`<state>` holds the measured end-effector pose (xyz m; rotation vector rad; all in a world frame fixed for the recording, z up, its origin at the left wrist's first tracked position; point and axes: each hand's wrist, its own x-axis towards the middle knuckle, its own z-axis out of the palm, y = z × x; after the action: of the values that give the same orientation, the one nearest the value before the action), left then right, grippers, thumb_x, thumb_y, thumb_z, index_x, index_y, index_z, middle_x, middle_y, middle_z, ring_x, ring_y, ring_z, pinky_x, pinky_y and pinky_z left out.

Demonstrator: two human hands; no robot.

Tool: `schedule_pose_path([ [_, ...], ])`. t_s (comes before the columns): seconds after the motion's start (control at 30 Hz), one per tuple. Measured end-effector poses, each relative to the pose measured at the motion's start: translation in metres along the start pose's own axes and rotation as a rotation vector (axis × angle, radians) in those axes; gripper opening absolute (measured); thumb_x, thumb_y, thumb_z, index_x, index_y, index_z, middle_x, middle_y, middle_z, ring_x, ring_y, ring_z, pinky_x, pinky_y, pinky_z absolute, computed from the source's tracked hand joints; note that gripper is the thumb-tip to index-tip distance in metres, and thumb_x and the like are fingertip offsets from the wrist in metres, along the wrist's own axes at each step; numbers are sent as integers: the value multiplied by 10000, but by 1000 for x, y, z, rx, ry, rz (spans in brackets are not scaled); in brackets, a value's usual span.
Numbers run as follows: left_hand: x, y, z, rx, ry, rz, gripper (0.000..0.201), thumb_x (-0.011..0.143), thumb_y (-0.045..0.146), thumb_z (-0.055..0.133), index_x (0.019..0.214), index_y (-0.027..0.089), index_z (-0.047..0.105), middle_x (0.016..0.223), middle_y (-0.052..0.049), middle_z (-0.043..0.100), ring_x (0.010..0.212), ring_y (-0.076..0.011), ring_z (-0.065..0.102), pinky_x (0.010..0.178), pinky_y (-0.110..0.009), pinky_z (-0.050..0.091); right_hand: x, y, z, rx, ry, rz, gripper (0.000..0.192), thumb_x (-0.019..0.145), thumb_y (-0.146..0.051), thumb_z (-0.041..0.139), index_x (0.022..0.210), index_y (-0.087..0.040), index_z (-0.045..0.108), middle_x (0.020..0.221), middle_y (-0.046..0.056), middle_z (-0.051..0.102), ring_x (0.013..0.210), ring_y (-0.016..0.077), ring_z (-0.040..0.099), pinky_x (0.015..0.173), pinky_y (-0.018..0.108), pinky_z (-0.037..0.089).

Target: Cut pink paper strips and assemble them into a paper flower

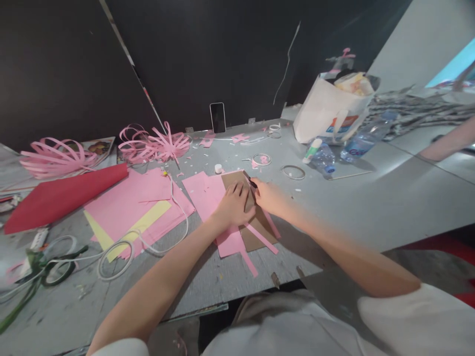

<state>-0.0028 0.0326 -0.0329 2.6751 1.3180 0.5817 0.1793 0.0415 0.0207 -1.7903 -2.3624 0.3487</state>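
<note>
My left hand (236,201) lies flat with fingers stretched out, pressing on a sheet of brown cardboard (261,238) that covers part of the pink paper (210,193). In my right hand (270,198) is a dark cutter knife (252,183), its tip at the cardboard's far right edge; its blade is hard to make out. Narrow pink strips (261,238) stick out over the cardboard toward me, and one more pink strip (249,263) hangs past the pink paper's near edge.
Left are pink sheets (122,193), a red sheet (70,195), a white cable (148,247) and looped pink paper strips (59,158). Behind stand a phone (217,117) and a white cap (218,168). Right are a white bag (319,109), plastic bottles (323,157) and a glue stick (312,151).
</note>
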Motion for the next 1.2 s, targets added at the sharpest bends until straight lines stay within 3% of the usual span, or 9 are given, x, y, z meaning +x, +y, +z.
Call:
schedule_pose_path([
  [0.2, -1, 1, -1, 39, -10, 11, 736, 962, 499, 502, 1501, -1, 537, 1600, -280, 511, 1550, -427, 418, 1341, -550, 259, -9, -2, -4, 16, -26, 11, 555, 997, -141, 446, 1545, -157, 532, 942, 158, 787, 738, 255, 694, 606, 319, 328],
  [0.37, -1, 2, -1, 43, -12, 4, 709, 961, 507, 502, 1486, 33, 553, 1606, -269, 514, 1560, -431, 403, 1323, -576, 284, -23, -7, -9, 36, -42, 42, 577, 996, -160, 436, 1568, -161, 521, 972, 167, 791, 782, 277, 717, 618, 323, 354],
  [0.53, -1, 1, -1, 30, -7, 5, 673, 960, 457, 487, 1510, 71, 529, 1622, -245, 513, 1572, -415, 397, 1313, -609, 277, -37, -11, -15, 9, -56, 50, 541, 1034, -206, 417, 1565, -185, 522, 877, 140, 776, 698, 262, 695, 586, 318, 307],
  [0.97, -2, 3, -3, 38, -71, -41, 770, 967, 487, 508, 1556, -8, 471, 1686, -298, 405, 1602, -453, 335, 1316, -576, 284, -91, -20, -28, 120, -108, 99, 486, 1057, -224, 433, 1521, -223, 577, 800, 77, 750, 600, 207, 635, 572, 298, 298],
  [1.2, -1, 3, -3, 41, -71, -48, 753, 965, 485, 523, 1553, 16, 483, 1685, -282, 417, 1605, -446, 338, 1319, -568, 289, -116, -19, -27, 145, -138, 122, 451, 1075, -275, 429, 1498, -252, 584, 749, 49, 735, 620, 225, 663, 545, 296, 285],
])
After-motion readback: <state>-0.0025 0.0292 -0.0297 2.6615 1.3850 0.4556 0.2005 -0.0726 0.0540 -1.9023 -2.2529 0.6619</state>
